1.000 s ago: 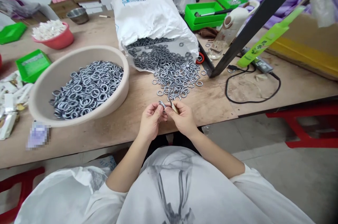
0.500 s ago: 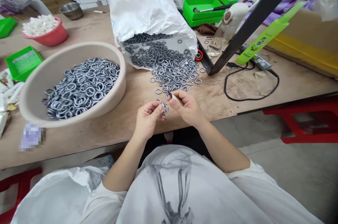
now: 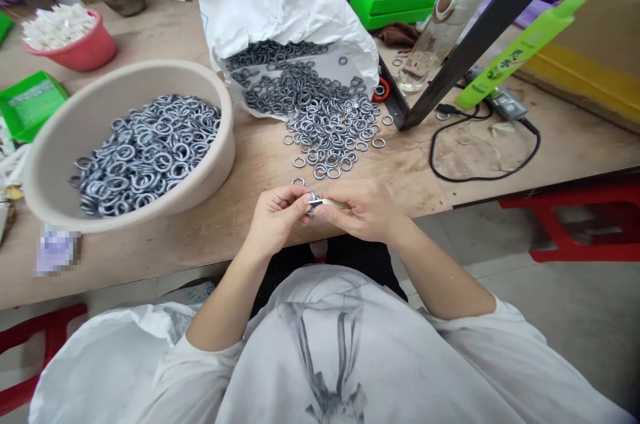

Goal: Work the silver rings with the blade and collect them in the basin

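My left hand (image 3: pixel 274 216) pinches a grey ring (image 3: pixel 313 195) between thumb and fingers, just above the table's front edge. Closed around the pale handle of a small knife (image 3: pixel 317 203) is my right hand (image 3: pixel 369 211). Its short dark blade lies against the ring, and most of the handle is hidden by my fingers. Just beyond my hands, a pile of loose grey rings (image 3: pixel 333 134) spills from the mouth of a white sack (image 3: pixel 280 4). A large beige basin (image 3: pixel 224 164) on the left holds many more rings.
A dark metal post (image 3: pixel 450 64) slants up at right, beside a drink bottle (image 3: pixel 425 57), a lime-green tube (image 3: pixel 515 54) and a looped black cable (image 3: pixel 435 167). Green trays (image 3: pixel 385 17) stand behind. At left are a red bowl (image 3: pixel 103 44) of white pieces and a metal bowl (image 3: pixel 123 1).
My right hand has moved in against my left, and the knife's blade has come onto the ring. The view has shifted slightly.
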Demonstrator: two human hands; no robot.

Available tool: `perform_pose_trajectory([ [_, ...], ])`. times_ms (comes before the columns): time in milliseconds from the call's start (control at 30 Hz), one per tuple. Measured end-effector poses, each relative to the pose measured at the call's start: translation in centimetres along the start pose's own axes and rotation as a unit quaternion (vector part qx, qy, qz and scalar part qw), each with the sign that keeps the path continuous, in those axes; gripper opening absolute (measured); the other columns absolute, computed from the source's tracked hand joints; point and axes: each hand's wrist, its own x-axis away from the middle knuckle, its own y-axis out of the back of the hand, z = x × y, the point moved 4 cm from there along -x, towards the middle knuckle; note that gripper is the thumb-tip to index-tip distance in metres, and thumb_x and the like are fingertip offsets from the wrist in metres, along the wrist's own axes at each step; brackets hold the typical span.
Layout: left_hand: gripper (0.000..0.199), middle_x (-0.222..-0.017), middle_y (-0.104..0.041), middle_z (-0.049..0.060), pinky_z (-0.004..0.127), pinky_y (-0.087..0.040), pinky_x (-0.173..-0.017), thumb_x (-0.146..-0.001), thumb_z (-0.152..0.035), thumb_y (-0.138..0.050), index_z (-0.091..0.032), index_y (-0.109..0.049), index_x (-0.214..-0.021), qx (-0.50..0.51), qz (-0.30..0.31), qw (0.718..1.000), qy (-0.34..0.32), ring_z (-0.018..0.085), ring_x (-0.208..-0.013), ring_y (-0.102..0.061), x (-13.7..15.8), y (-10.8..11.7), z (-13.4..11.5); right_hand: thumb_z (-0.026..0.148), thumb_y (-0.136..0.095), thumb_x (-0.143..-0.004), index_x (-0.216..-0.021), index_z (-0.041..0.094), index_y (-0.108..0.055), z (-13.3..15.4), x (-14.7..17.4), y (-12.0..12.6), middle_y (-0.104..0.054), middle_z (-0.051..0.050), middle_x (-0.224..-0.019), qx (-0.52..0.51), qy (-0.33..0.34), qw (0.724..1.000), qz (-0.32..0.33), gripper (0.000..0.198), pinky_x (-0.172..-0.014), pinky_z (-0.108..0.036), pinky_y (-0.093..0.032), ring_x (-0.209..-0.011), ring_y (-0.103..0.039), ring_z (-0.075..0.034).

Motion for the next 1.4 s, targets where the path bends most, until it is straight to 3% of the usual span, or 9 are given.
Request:
perform_pose_trajectory([
  [133, 0.030, -0.064, -0.068, 0.002, 0.016, -0.049, -0.044, -0.064, -0.038, -0.088, -0.014, -0.074, -0.075, 0.052, -0.011, 0.998, 0.032, 0.007, -0.046, -0.057, 0.2, -0.3, 0.2, 0.046, -0.051, -0.097, -0.064, 0.019, -0.056, -1.8, -0.2, 0.5, -0.044, 0.004, -0.057, 0.006, -0.103, 0.989, -0.110, 0.044, -0.056, -0.027, -0.026, -0.055, -0.039, -0.010],
  [200, 0.031, -0.062, -0.066, 0.000, 0.014, -0.048, -0.043, -0.062, -0.037, -0.089, -0.014, -0.072, -0.075, 0.102, -0.042, 0.993, 0.038, 0.005, -0.045, -0.056, 0.1, -0.3, 0.0, 0.046, -0.050, -0.098, -0.065, 0.019, -0.055, -1.4, 0.0, 0.2, -0.042, 0.004, -0.058, -0.006, -0.085, 0.986, -0.146, 0.043, -0.057, -0.026, -0.028, -0.054, -0.039, -0.010],
  [367, 0.032, -0.061, -0.063, -0.003, 0.012, -0.049, -0.044, -0.059, -0.031, -0.091, -0.014, -0.070, -0.077, 0.171, -0.088, 0.980, 0.054, 0.005, -0.046, -0.056, 0.1, -0.4, -0.2, 0.049, -0.048, -0.098, -0.066, 0.019, -0.055, 0.9, 0.7, -1.8, -0.048, 0.002, -0.059, 0.034, 0.012, 0.991, -0.128, 0.045, -0.057, -0.026, -0.029, -0.055, -0.043, -0.011],
  [700, 0.028, -0.059, -0.056, -0.006, 0.012, -0.040, -0.040, -0.065, -0.028, -0.086, -0.016, -0.064, -0.077, 0.189, -0.120, 0.970, 0.097, 0.002, -0.043, -0.046, 0.6, -1.3, 0.2, 0.059, -0.038, -0.099, -0.067, 0.021, -0.059, 1.2, 0.4, -2.4, -0.053, -0.002, -0.059, 0.087, -0.007, 0.993, -0.082, 0.054, -0.058, -0.030, -0.026, -0.058, -0.043, -0.014],
  [900, 0.033, -0.060, -0.055, -0.003, 0.013, -0.041, -0.043, -0.059, -0.030, -0.090, -0.013, -0.067, -0.074, 0.212, -0.062, 0.971, 0.096, 0.002, -0.047, -0.045, 1.8, -1.1, 0.6, 0.056, -0.040, -0.099, -0.070, 0.020, -0.061, -2.9, -0.1, -0.9, -0.051, 0.000, -0.059, 0.053, -0.181, 0.975, -0.122, 0.051, -0.060, -0.028, -0.029, -0.059, -0.046, -0.015],
  [1033, 0.035, -0.062, -0.059, -0.003, 0.013, -0.049, -0.050, -0.061, -0.030, -0.090, -0.015, -0.069, -0.084, 0.168, -0.108, 0.978, 0.061, 0.005, -0.052, -0.054, 2.3, 2.2, 0.7, 0.051, -0.052, -0.096, -0.097, 0.021, -0.070, -3.9, -1.3, -2.8, -0.068, -0.004, -0.085, 0.091, -0.207, 0.974, -0.004, 0.035, -0.066, -0.028, -0.034, -0.077, -0.059, -0.019],
  [1167, 0.029, -0.068, -0.066, -0.002, 0.016, -0.057, -0.059, -0.070, -0.020, -0.078, -0.019, -0.068, -0.098, 0.154, -0.182, 0.970, 0.050, 0.007, -0.058, -0.062, 2.4, 5.6, 0.9, 0.039, -0.063, -0.092, -0.121, 0.023, -0.067, -3.4, -2.7, -5.8, -0.066, -0.010, -0.119, 0.189, -0.177, 0.958, 0.122, 0.033, -0.072, -0.032, -0.039, -0.095, -0.064, -0.025],
  [1300, 0.022, -0.078, -0.072, 0.003, 0.019, -0.059, -0.067, -0.065, -0.005, -0.060, -0.015, -0.066, -0.083, 0.178, -0.239, 0.952, 0.077, 0.009, -0.067, -0.068, 2.4, 6.8, 1.2, 0.036, -0.055, -0.096, -0.112, 0.021, -0.069, -3.6, -3.4, -6.6, -0.066, -0.012, -0.117, 0.232, -0.189, 0.945, 0.131, 0.026, -0.068, -0.035, -0.040, -0.092, -0.066, -0.027],
  [1400, 0.024, -0.082, -0.072, 0.005, 0.021, -0.059, -0.068, -0.060, -0.007, -0.054, -0.014, -0.066, -0.080, 0.205, -0.233, 0.946, 0.089, 0.010, -0.069, -0.067, 1.9, 6.6, 1.2, 0.034, -0.050, -0.098, -0.113, 0.023, -0.068, -3.9, -3.2, -6.4, -0.066, -0.010, -0.115, 0.220, -0.206, 0.947, 0.109, 0.026, -0.069, -0.035, -0.040, -0.091, -0.066, -0.027],
])
